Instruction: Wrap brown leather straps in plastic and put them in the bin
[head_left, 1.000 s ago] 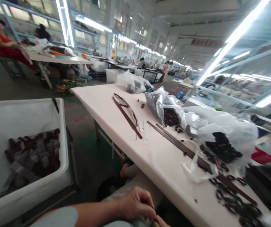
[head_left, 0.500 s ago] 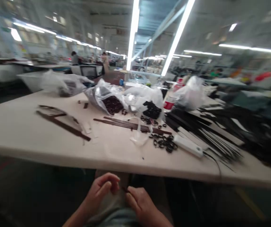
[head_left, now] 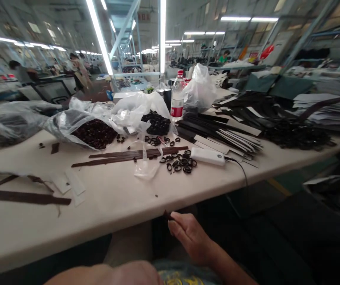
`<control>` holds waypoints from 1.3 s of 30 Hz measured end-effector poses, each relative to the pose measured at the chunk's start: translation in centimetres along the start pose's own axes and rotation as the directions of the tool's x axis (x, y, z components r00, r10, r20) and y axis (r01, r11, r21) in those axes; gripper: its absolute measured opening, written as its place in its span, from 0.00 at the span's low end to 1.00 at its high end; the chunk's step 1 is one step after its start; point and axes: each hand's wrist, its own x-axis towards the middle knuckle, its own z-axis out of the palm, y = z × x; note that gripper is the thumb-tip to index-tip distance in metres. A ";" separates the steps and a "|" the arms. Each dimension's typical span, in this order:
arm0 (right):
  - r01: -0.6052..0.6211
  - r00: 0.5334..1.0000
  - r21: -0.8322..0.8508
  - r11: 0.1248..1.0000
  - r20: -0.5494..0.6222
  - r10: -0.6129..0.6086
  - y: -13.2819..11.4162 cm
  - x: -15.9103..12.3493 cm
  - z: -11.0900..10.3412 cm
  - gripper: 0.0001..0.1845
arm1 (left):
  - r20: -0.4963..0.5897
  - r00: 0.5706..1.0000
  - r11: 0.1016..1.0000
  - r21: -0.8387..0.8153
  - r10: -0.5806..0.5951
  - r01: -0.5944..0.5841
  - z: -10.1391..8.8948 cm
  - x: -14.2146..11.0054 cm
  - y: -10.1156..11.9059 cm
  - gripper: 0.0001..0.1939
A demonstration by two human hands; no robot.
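Note:
My right hand [head_left: 189, 235] is closed at the table's front edge. Between its thumb and fingers it pinches a small dark brown strip [head_left: 167, 215], whose tip pokes out. My left hand [head_left: 113, 274] is a blurred shape low in the picture, close to my body; its fingers cannot be made out. On the table beyond lie black loops [head_left: 182, 163] in a loose heap. Long dark brown strips [head_left: 119, 156] stretch to the left of them. A clear plastic bag of dark brown pieces [head_left: 94, 133] and another bag with black pieces [head_left: 156, 122] lie open behind.
A white power strip or box with a cord [head_left: 208, 156] lies right of the loops. Black and white strips [head_left: 226, 132] are piled farther right. A red-capped bottle [head_left: 177, 97] stands at the back. More brown strips [head_left: 24, 196] lie left. People [head_left: 81, 69] are in the background.
The view has swung to the right. My left hand has come away from my right hand and drawn back toward my body. My right hand still holds the brown strip.

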 end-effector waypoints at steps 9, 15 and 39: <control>-0.074 0.992 0.064 0.995 -0.100 0.081 2.8 -1.3 -1.7 0.23 | 0.001 0.992 0.842 0.529 0.126 -0.108 1.1 16.0 -2.4 0.12; -0.073 0.962 0.073 0.995 -0.257 0.089 3.5 -1.2 -3.3 0.24 | 0.029 0.984 0.541 0.832 0.173 -0.120 1.2 19.9 -5.8 0.06; -0.226 0.832 -0.332 0.916 -0.555 0.004 8.3 6.8 -8.6 0.32 | -0.688 0.722 0.260 0.687 -0.064 0.678 -24.1 19.5 -10.7 0.08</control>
